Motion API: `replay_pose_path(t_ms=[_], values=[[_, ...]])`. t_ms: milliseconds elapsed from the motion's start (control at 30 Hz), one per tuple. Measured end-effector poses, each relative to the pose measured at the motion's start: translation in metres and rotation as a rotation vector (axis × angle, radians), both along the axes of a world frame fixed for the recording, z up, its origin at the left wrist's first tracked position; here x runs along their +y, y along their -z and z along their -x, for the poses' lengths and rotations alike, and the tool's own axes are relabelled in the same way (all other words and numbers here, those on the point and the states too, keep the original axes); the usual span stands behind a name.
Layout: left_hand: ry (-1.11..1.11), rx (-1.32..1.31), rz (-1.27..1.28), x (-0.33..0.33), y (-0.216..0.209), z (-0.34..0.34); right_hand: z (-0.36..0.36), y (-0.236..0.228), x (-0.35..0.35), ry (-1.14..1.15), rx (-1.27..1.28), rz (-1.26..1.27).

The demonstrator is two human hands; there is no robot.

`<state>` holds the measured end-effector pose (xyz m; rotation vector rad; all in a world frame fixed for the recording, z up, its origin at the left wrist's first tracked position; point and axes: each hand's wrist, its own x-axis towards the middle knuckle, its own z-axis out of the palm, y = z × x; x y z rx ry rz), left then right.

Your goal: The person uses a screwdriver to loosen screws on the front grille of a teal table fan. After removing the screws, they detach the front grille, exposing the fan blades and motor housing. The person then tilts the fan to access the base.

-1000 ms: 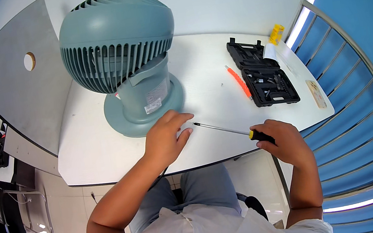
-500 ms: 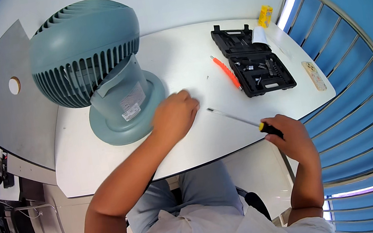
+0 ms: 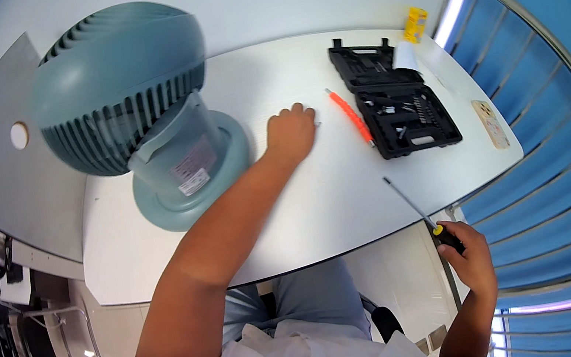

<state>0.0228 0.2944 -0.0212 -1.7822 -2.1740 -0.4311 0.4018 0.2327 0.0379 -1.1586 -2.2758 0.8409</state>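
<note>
One slim, yellow-collared, black-handled screwdriver [image 3: 413, 207] is clasped in the right grip [image 3: 473, 256]

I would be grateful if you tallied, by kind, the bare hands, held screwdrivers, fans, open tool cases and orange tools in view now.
Hands: 2, the left hand and the right hand
Held screwdriver: 1
Fan: 1
Open tool case: 1
Orange tool: 1
Total: 6

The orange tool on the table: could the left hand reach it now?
Probably yes: the left hand is close beside the orange tool, and nothing tall on the tabletop stands between them.
</note>
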Motion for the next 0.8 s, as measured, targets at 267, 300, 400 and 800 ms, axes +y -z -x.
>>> replay_pose_path(t_ms=[267,300,400,800], values=[[0.382,-1.158,0.044,-0.111,-0.035,-0.042,0.064,0.050,-0.014,-0.214,0.212,0.194],[0.377,-1.222,0.068,-0.127,-0.038,-0.040,0.077,0.047,-0.022,-0.236,0.233,0.243],[0.395,-1.495,-0.066,-0.165,-0.043,-0.028,0.104,0.056,-0.039,-0.375,0.304,0.378],[-0.158,0.354,-0.798,-0.198,-0.223,0.062,0.165,0.058,-0.099,-0.366,0.939,0.849]])
